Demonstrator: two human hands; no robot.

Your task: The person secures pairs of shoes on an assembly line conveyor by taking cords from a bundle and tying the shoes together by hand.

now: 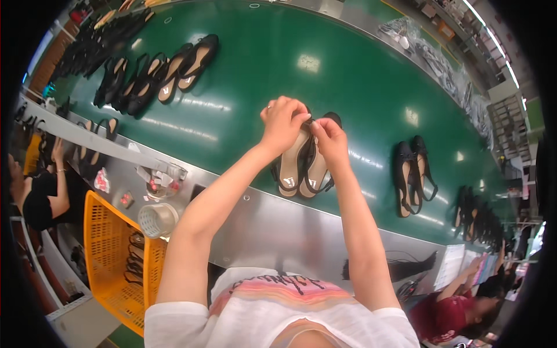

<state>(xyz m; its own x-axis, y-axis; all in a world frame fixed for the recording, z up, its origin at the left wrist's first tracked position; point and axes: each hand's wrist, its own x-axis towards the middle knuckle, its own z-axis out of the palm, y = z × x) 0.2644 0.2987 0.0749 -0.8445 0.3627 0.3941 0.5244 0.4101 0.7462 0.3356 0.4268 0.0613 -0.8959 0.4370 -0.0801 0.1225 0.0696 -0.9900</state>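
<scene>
A pair of black slingback flats with beige insoles lies on the green bench in front of me, toes pointing away: the left shoe (289, 172) and the right shoe (315, 172). Over the toe of the left shoe, my left hand (282, 123) is closed, thumb and fingers pinching dark material at its front. My right hand (331, 142) comes in from the other side, its fingertips pinched at the same spot and almost meeting the left ones. The fingers cover most of this toe, so the small part between them is unclear. The right shoe's toe shows beyond my right hand.
More black slingbacks (188, 66) stand in rows at the far left. Another pair (411, 174) lies to the right, with further shoes (478, 211) beyond. A yellow crate (116, 255) and a tape roll (158, 220) are near my left arm. Co-workers sit at both sides.
</scene>
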